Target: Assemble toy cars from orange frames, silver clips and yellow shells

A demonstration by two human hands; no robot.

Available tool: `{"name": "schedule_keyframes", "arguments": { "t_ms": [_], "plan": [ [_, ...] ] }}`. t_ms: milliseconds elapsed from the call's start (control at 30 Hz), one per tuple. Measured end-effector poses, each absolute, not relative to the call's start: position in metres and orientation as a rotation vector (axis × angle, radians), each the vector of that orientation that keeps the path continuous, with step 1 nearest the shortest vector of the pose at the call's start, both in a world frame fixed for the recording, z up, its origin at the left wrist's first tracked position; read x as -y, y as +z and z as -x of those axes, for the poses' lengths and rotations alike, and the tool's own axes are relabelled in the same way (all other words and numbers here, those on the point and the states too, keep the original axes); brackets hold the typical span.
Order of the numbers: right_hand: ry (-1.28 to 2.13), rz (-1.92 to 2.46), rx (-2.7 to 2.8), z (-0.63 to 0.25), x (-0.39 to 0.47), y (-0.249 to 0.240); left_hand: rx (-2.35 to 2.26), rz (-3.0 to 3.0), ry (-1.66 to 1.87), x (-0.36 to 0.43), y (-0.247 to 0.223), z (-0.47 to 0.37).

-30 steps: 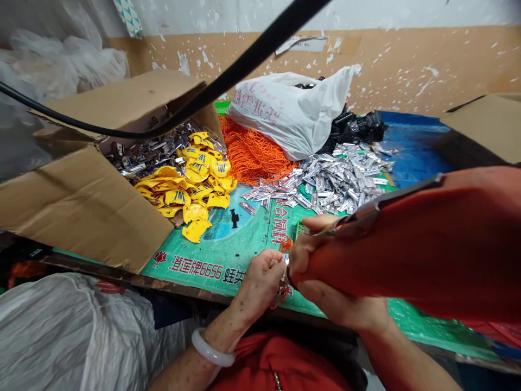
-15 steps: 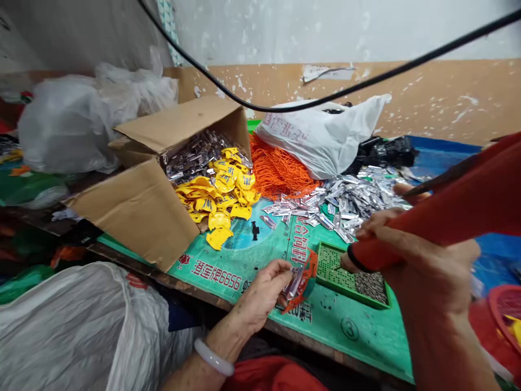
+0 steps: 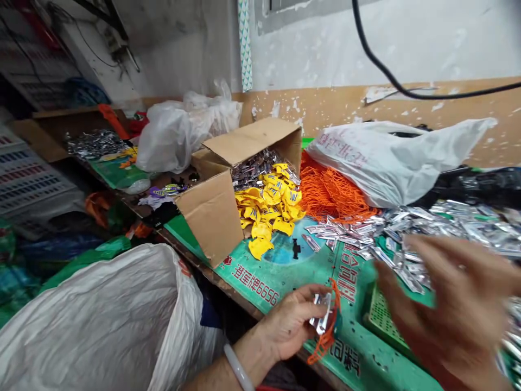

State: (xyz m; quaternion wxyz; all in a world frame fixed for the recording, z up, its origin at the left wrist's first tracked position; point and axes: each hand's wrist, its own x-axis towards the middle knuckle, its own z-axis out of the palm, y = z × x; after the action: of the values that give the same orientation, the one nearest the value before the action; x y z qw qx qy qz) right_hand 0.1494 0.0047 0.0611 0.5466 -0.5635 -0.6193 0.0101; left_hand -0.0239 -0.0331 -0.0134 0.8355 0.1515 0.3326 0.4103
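My left hand (image 3: 287, 323) is closed on a shiny silver plastic piece (image 3: 321, 313), with an orange mesh piece (image 3: 324, 347) at its far side. A bit of dark green shows beside the mesh. My right hand (image 3: 459, 309) is blurred in front of the right side of the table, its thumb and fingers apart and nothing visible in it. Partly behind it is a green perforated tray (image 3: 385, 320). Beyond that hand lie many loose silver pieces (image 3: 407, 266).
An open cardboard box (image 3: 211, 217) spills yellow printed pieces (image 3: 271, 203) and silver parts onto the green table cover (image 3: 260, 288). Orange netting (image 3: 334, 190) lies beside a white plastic bag (image 3: 382, 163). A large white sack (image 3: 101, 309) stands at the near left; a black cable (image 3: 391, 79) hangs above.
The red power tool has left my right hand and is out of view. The hand has opened and moved. My view has swung left; my left hand still holds the silver piece and mesh.
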Motion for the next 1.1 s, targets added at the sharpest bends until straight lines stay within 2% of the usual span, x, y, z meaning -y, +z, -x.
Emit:
{"name": "schedule_keyframes", "arguments": {
  "t_ms": [67, 167, 300, 400, 600, 800, 967, 1033, 1100],
  "plan": [
    [0.147, 1.108, 1.945, -0.125, -0.025, 0.052, -0.743, -0.469, 0.901, 0.036, -0.01, 0.027],
    [0.417, 1.044, 2.434, -0.082, -0.062, 0.032, -0.817, -0.632, 0.891, 0.04, -0.007, 0.036],
    [0.518, 1.002, 2.636, -0.022, -0.086, 0.013, -0.892, -0.745, 0.799, 0.045, -0.006, 0.049],
    [0.518, 1.13, 2.675, 0.01, -0.082, 0.006, -0.914, -0.735, 0.777, 0.047, -0.005, 0.058],
    [0.599, 1.366, 2.52, 0.021, -0.079, -0.002, -0.78, -0.42, 0.802, 0.038, -0.005, 0.07],
    [0.852, 1.41, 2.038, -0.053, -0.079, 0.026, -0.525, -0.179, 0.785, 0.026, -0.007, 0.074],
    [1.198, 1.352, 1.636, -0.121, -0.041, 0.044, -0.393, -0.075, 0.797, 0.017, -0.004, 0.061],
    [1.44, 1.282, 1.344, -0.131, -0.02, 0.042, -0.346, -0.097, 0.778, 0.015, -0.003, 0.051],
    [1.5, 1.265, 1.249, -0.134, -0.003, 0.038, -0.326, -0.141, 0.753, 0.015, -0.001, 0.041]
  ]
}}
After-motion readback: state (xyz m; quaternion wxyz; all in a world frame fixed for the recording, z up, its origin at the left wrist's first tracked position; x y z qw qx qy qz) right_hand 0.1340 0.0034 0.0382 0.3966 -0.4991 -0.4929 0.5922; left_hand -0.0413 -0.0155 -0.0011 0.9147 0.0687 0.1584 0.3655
